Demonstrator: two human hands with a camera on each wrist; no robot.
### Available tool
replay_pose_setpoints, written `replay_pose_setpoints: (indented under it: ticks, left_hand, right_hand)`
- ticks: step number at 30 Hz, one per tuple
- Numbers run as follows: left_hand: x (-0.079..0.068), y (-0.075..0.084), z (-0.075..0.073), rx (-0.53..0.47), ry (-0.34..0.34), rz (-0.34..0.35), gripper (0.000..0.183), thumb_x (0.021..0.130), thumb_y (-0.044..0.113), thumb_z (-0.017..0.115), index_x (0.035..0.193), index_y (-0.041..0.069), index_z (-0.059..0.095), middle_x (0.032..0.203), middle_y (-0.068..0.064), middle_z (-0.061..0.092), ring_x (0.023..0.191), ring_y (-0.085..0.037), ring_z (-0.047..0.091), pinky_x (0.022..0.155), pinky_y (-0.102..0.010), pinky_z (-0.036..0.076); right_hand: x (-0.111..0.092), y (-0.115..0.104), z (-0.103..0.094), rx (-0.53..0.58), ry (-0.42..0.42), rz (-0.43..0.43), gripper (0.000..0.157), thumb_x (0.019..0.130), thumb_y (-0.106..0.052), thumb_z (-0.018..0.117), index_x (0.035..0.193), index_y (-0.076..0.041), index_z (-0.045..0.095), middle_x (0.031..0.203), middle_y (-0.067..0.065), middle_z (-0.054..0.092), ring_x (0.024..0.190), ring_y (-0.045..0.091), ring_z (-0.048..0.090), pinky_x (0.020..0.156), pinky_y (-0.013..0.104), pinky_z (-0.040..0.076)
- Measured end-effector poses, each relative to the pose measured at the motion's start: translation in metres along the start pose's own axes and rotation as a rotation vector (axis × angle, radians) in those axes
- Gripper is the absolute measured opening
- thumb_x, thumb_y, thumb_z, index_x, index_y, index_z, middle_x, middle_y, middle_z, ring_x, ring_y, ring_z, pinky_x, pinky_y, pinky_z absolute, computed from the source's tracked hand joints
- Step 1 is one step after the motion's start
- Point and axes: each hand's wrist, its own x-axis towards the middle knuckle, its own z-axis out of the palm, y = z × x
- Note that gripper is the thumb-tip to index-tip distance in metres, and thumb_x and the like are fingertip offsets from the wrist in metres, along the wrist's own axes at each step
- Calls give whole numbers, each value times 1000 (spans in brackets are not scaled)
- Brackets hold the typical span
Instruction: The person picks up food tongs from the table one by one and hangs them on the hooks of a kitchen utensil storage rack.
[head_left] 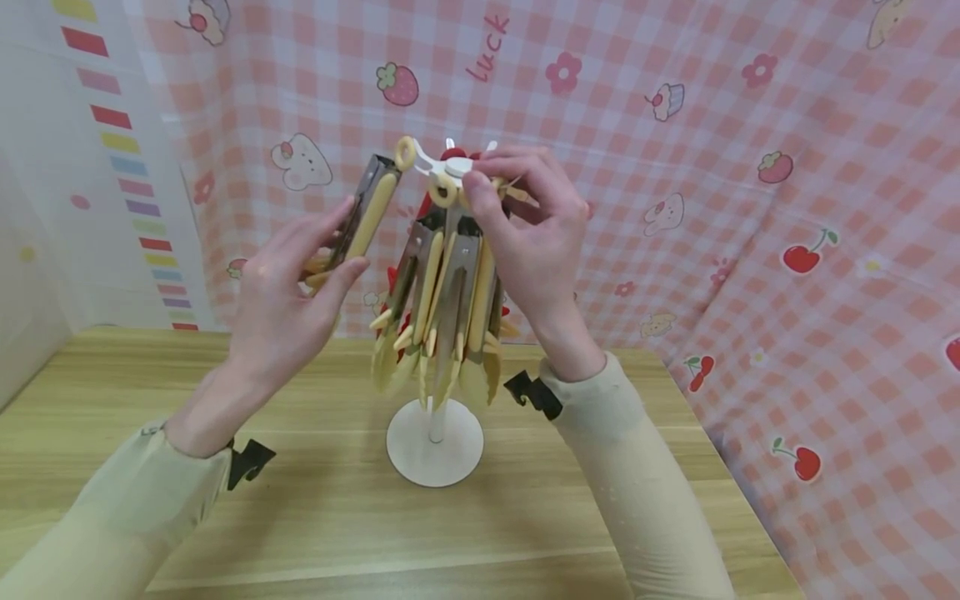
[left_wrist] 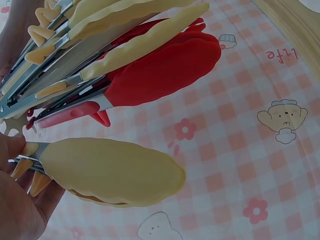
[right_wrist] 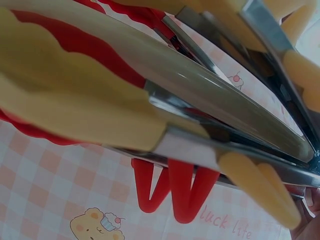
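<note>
My left hand [head_left: 288,283] grips a pair of yellow-and-steel kitchen tongs [head_left: 372,217] by the handles. Their yellow pull ring [head_left: 406,153] is right at a left arm of the white utensil stand [head_left: 456,167]. In the left wrist view, the yellow tip [left_wrist: 112,172] of these tongs points away from the hand. With thumb and fingers my right hand [head_left: 543,225] pinches the right side of the stand's top. Several more yellow tongs [head_left: 480,300] hang around the pole, tips down, and red tongs [left_wrist: 165,67] hang behind them.
The stand's round white base [head_left: 435,467] rests on a wood-grain table [head_left: 330,517]. A pink checked cloth [head_left: 600,275] with cartoon prints covers the back and right side. Coloured rectangles run down the white surface [head_left: 45,167] at left.
</note>
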Motion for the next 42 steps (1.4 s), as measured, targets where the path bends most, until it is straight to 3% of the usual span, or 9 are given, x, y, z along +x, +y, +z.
replay_pose_setpoints:
  ticks: [21, 27, 30, 34, 38, 42]
  left_hand:
    - [4, -3, 4, -78, -43, -19, 56, 95, -2, 73, 148, 7, 58, 127, -24, 71, 108, -31, 72, 84, 0, 50]
    - [4, -5, 6, -123, -76, -57, 57, 95, -3, 72, 149, 9, 58, 130, -22, 70, 108, 7, 63, 81, -3, 53]
    - [3, -6, 7, -146, -95, -72, 58, 96, -3, 71, 150, 10, 57, 133, -22, 70, 110, 1, 66, 78, -4, 54]
    - [3, -6, 8, -154, -104, -66, 57, 96, -3, 71, 150, 9, 57, 132, -22, 70, 112, -29, 71, 75, -4, 54]
    - [3, -7, 9, -151, -102, -56, 56, 96, -3, 70, 150, 8, 57, 131, -23, 70, 111, -32, 71, 76, -3, 53]
    - [3, -9, 10, -144, -106, -64, 56, 96, -2, 71, 150, 9, 57, 131, -21, 70, 110, -28, 71, 77, -4, 54]
  right_hand:
    - [-1, 0, 0, -15, 1, 3, 29, 94, -17, 68, 101, 11, 71, 109, 27, 69, 87, 4, 67, 73, 24, 64]
    - [0, 0, 1, -14, 7, 3, 31, 93, -19, 68, 100, 11, 71, 109, 28, 69, 88, 4, 68, 73, 25, 64]
    - [0, 0, 1, -22, 9, 3, 33, 93, -21, 68, 100, 11, 71, 109, 28, 70, 89, 4, 68, 75, 26, 65]
    - [0, 0, 1, -29, 11, 7, 33, 93, -22, 67, 100, 11, 71, 109, 27, 70, 89, 4, 68, 75, 27, 65]
    - [0, 0, 1, -29, 12, 11, 33, 93, -21, 67, 100, 11, 71, 109, 27, 70, 88, 4, 68, 74, 26, 65]
    - [0, 0, 1, -28, 10, 12, 33, 93, -21, 67, 100, 11, 71, 109, 27, 70, 89, 5, 68, 75, 27, 65]
